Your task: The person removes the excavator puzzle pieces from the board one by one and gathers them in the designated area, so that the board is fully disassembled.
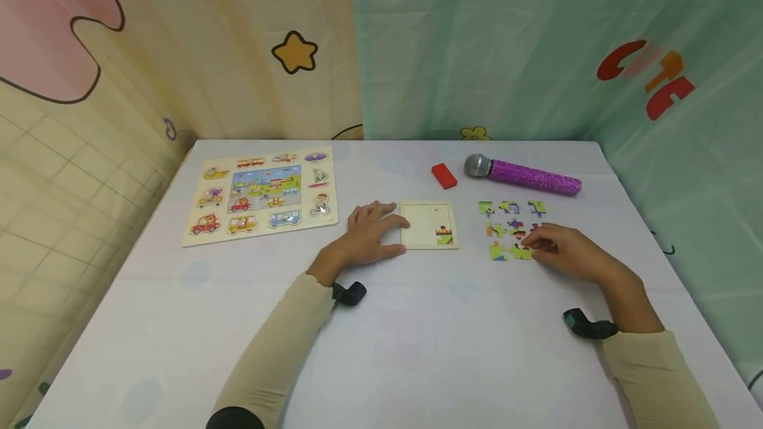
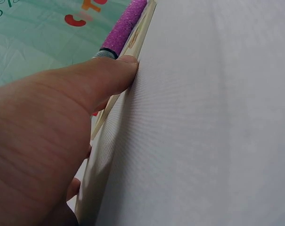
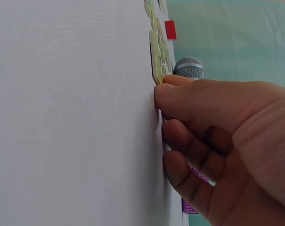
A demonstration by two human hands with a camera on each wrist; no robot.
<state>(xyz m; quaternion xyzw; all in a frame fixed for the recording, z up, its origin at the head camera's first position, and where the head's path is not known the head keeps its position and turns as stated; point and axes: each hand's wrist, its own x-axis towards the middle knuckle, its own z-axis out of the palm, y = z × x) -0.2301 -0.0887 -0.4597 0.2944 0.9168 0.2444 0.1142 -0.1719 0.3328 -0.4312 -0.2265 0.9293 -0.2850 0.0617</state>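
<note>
Right now the right hand point(image 1: 563, 251) sits right of centre in the head view, fingers curled, thumb tip and fingertips against a green puzzle piece point(image 1: 521, 252) at the lower edge of the loose pieces point(image 1: 511, 227); the right-wrist view shows the thumb point(image 3: 180, 96) butted on that piece's edge, though whether the piece is truly pinched or only nudged I cannot tell; the other loose pieces lie in a rough grid just above and left of those fingers in the frame, all flat on the white table point(image 1: 417, 349); the small puzzle tray point(image 1: 428, 224) lies to the left of the piece, near the frame's centre, one piece already seated in its lower right corner; the left hand point(image 1: 369, 237) rests flat, fingers straight, on the tray's left edge, thumb point(image 2: 104, 77) pressed along its rim in the left-wrist view; so the right hand is the nearer one to the loose pieces, tray between both hands; a purple microphone point(image 1: 524, 176) lies with its long axis left-to-right above the pieces, a red block point(image 1: 444, 176) just left of it; a vehicle puzzle board point(image 1: 262, 196) lies upper left, well apart.
</note>
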